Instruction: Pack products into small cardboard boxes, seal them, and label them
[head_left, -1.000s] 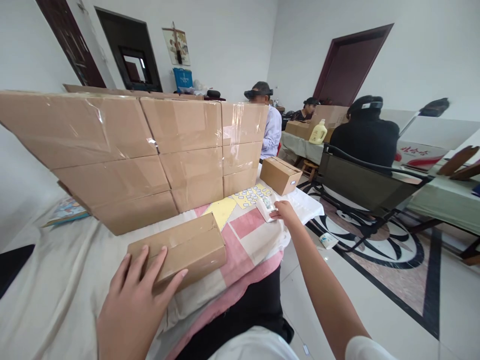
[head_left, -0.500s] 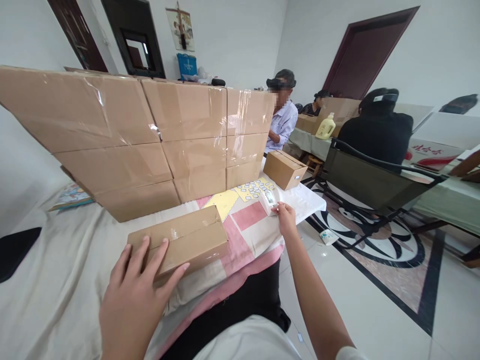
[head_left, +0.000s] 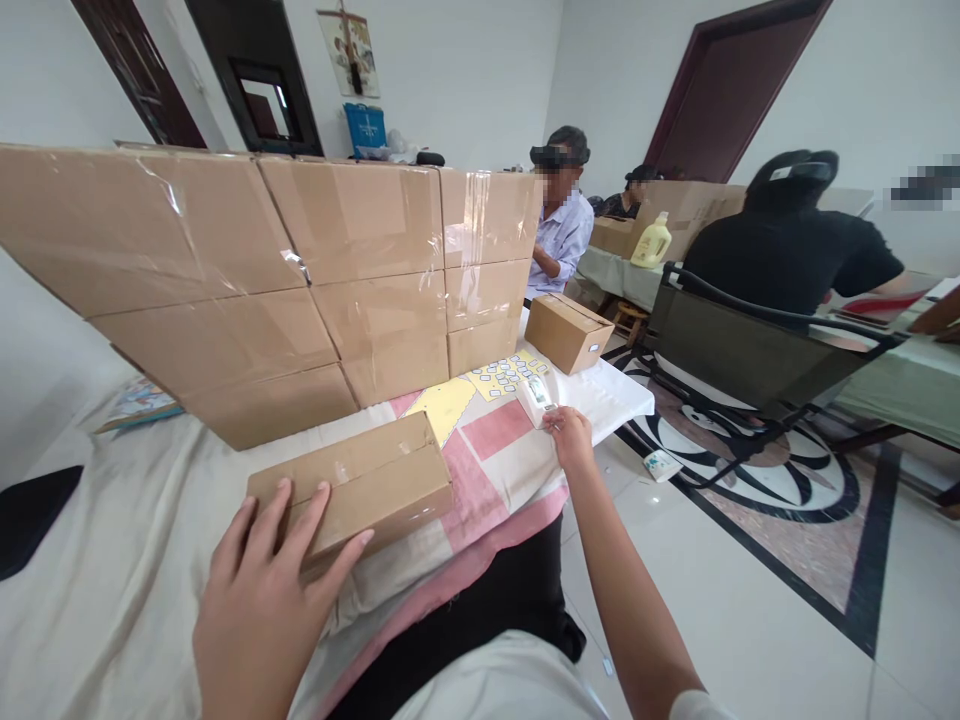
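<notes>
My left hand (head_left: pixel 259 600) lies flat with fingers spread on the near end of a long taped cardboard box (head_left: pixel 360 480) that rests on the cloth-covered table (head_left: pixel 112 580) in front of me. My right hand (head_left: pixel 570 438) reaches out to the table's right edge, fingers pinched on a small white device (head_left: pixel 534 398) that shows a label. Just behind the device lies a yellow sheet of small stickers (head_left: pixel 504 374).
A wall of stacked taped cartons (head_left: pixel 300 270) stands across the table's back. A smaller box (head_left: pixel 564 332) sits at the far right. Three other people sit at tables to the right, beside a folding chair (head_left: pixel 750 360). A small packet (head_left: pixel 661 464) lies on the tiled floor.
The view has swung slightly. My right hand drew back a little toward the table's edge, still at the white device. My left hand stays on the long box.
</notes>
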